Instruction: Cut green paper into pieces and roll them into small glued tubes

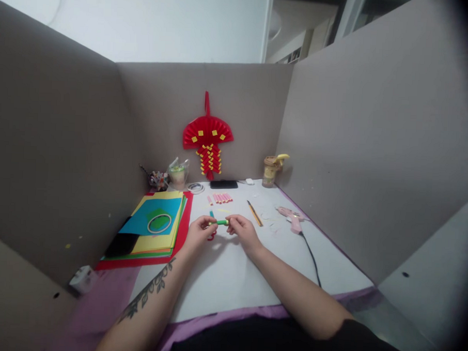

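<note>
Between my two hands, above the white tabletop, is a small green paper roll (221,222) with yellow at its ends. My left hand (201,231) pinches its left end, and the fingers of my right hand (242,230) close on its right end. Under my left fingers lies something with red loops (212,236), mostly hidden, perhaps scissors. A short teal piece (212,214) shows just beyond that hand. Farther back sits a row of several pink paper rolls (222,198) with yellow ends, one of them a little apart. A thin yellow strip (223,211) rests in front of them.
Coloured paper sheets (151,203) are stacked at left, with a tape roll (159,224) on top. A craft knife (254,213) and pink glue gun (294,219) with black cord lie right. Behind are a phone (224,184), drink cups (270,172) and a red paper hanging (208,138).
</note>
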{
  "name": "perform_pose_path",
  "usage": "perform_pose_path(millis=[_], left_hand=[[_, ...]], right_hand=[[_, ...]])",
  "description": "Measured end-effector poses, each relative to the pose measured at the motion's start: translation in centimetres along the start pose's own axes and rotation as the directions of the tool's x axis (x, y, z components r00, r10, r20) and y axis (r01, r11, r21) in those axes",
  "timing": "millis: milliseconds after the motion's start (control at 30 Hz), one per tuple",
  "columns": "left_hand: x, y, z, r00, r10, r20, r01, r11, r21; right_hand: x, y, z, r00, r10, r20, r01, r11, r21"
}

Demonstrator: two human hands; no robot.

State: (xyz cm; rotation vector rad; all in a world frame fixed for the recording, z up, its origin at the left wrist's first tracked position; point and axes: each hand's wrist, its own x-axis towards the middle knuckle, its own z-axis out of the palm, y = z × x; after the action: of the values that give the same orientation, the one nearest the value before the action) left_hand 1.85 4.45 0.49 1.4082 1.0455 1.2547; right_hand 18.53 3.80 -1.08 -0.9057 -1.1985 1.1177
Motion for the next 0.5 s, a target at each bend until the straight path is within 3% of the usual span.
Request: perform_pose_path(millis=[100,200,267,367,433,500], left_hand=[[-0.1,0.2,0.1,1.0,0.004,-0.001,-0.004,1.0,0.013],[-0.1,0.2,0.0,0.999,0.031,-0.012,-0.031,0.999,0.017],[0.0,0.0,0.0,0.999,0.043,-0.026,-0.042,0.999,0.018],[0.1,-0.3,-0.1,0.998,0.041,-0.041,-0.04,0.999,0.027],[0.1,-0.3,-0.1,0.998,0.041,-0.041,-0.04,0.999,0.024],[0.1,-0.3,-0.1,0.999,0.041,-0.037,-0.04,0.999,0.017]], right_hand=[[0.1,0.2,0.1,1.0,0.019,-0.003,-0.019,1.0,0.007],[0.6,0.4,-0.3,0.99,-0.002,-0.142,0.01,0.998,0.056],[1.2,0.6,-1.2,0.949,-0.015,-0.314,0.044,0.995,0.085],[2.4,0.5,-3.0,0.849,0.017,-0.528,0.065,0.989,0.136],[3.0,0.4,-4.1,0.832,0.057,-0.552,0.062,0.979,0.196],[3.4,0.3,-4.6,0.856,0.082,-0.511,0.05,0.97,0.239]])
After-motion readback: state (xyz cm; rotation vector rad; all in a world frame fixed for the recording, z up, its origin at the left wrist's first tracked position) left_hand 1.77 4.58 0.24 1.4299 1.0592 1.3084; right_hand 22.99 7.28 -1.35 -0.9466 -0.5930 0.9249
